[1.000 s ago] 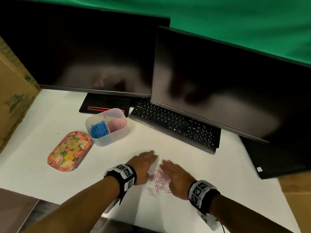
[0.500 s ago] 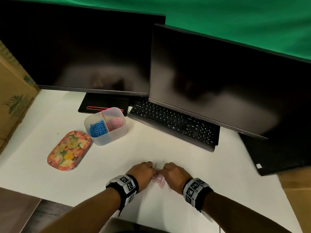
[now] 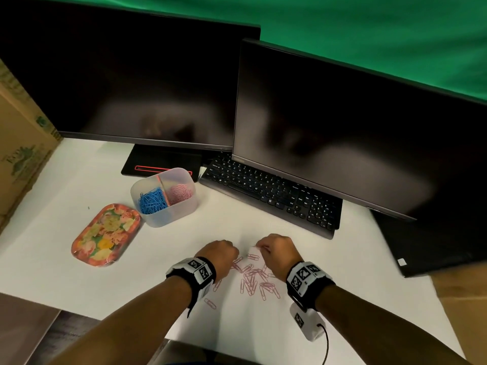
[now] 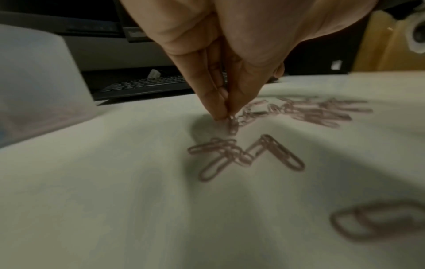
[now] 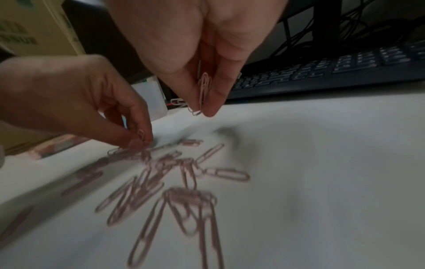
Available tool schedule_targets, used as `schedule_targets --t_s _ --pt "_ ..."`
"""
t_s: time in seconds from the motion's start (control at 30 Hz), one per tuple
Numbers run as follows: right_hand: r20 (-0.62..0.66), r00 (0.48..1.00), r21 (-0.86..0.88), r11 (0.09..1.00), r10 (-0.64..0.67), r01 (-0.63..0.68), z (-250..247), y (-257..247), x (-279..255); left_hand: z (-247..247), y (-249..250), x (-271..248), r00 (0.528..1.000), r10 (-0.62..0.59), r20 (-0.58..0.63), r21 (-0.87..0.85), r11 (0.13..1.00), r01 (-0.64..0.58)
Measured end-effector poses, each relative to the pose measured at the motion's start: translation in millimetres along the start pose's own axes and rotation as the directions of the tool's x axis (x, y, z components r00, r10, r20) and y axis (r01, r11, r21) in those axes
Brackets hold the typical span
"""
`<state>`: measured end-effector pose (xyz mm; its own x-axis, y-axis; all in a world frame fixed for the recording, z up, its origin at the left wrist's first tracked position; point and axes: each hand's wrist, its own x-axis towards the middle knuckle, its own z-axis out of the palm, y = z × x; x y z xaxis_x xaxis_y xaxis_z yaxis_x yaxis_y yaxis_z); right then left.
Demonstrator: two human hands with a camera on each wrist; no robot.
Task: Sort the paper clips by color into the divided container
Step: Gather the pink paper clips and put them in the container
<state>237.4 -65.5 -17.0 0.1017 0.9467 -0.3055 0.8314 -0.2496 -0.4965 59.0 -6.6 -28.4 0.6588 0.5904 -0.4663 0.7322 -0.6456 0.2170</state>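
Several pink paper clips (image 3: 253,279) lie scattered on the white table between my wrists. My left hand (image 3: 224,252) pinches pink clips (image 4: 232,121) at the table surface, its fingertips (image 4: 218,111) pressed together. My right hand (image 3: 274,250) is raised a little above the pile and pinches a few pink clips (image 5: 203,89) that hang from its fingertips (image 5: 211,107). The divided translucent container (image 3: 171,217) stands at the back left, with blue clips (image 3: 151,200) in its left half and pink clips (image 3: 180,192) in its right half.
A flowered oval tray (image 3: 105,234) lies left of the container. A black keyboard (image 3: 271,193) and two dark monitors (image 3: 342,133) fill the back. A cardboard box (image 3: 18,154) stands at the far left. The table's front edge is close to my forearms.
Both hands went from lying flat over the clips to drawing together with curled fingers, and now have parted slightly, each pinching pink clips; the right hand has lifted off the pile.
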Motion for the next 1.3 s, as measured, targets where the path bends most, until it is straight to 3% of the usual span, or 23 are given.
schedule_targets --t_s 0.13,0.27,0.47,0.5,0.6,0.8,0.87,0.93,1.0,1.1,1.2,1.3 --pt "-0.076 0.997 0.047 0.999 -0.009 0.013 -15.5 -13.3 11.8 -16.3 -9.9 -4.2 0.984 -0.081 -0.158 -0.221 0.974 0.044" --pt "-0.141 0.989 0.129 0.990 -0.046 0.064 -28.8 -46.5 28.7 -55.8 -26.5 -17.8 0.886 -0.270 -0.377 -0.491 0.869 0.056" --pt "-0.153 0.984 0.246 0.961 -0.091 0.127 -31.5 -122.4 76.4 -107.5 -94.3 -16.3 0.688 -0.636 -0.351 -0.733 0.643 0.221" --pt "-0.150 0.984 0.258 0.957 -0.097 0.134 -31.9 -134.8 83.7 -111.8 -101.8 -15.0 0.673 -0.667 -0.320 -0.740 0.620 0.262" --pt "-0.143 0.980 0.241 0.955 -0.141 0.173 -33.6 -166.4 103.4 -119.7 -112.5 -17.5 0.677 -0.692 -0.250 -0.673 0.627 0.393" --pt "-0.062 0.991 0.170 0.977 -0.116 0.125 -21.1 -194.2 139.8 -113.2 -122.4 -38.9 0.651 -0.677 -0.344 -0.690 0.653 0.314" --pt "-0.003 0.992 0.157 0.980 -0.123 0.122 -15.6 -196.5 144.2 -102.5 -119.2 -47.8 0.664 -0.632 -0.399 -0.691 0.683 0.236" --pt "0.008 0.988 0.172 0.973 -0.155 0.152 -17.0 -194.6 141.4 -89.2 -113.7 -54.7 0.712 -0.565 -0.418 -0.679 0.714 0.168" --pt "0.004 0.981 0.180 0.965 -0.195 0.191 -22.6 -182.3 130.9 -72.0 -106.0 -59.7 0.802 -0.476 -0.361 -0.627 0.760 0.169" --pt "0.066 0.974 0.070 0.975 -0.215 0.210 -23.5 -138.5 100.8 -38.4 -85.8 -62.4 0.955 -0.265 -0.133 -0.408 0.893 0.191" --pt "0.235 0.960 -0.133 0.973 -0.153 0.188 -17.1 -78.2 59.5 -3.3 -66.5 -64.0 0.989 -0.130 0.075 -0.189 0.972 0.142" --pt "0.446 0.877 -0.242 0.920 -0.178 0.309 -2.5 -27.5 19.3 23.7 -49.2 -68.2 0.992 0.007 0.122 -0.066 0.998 0.001"
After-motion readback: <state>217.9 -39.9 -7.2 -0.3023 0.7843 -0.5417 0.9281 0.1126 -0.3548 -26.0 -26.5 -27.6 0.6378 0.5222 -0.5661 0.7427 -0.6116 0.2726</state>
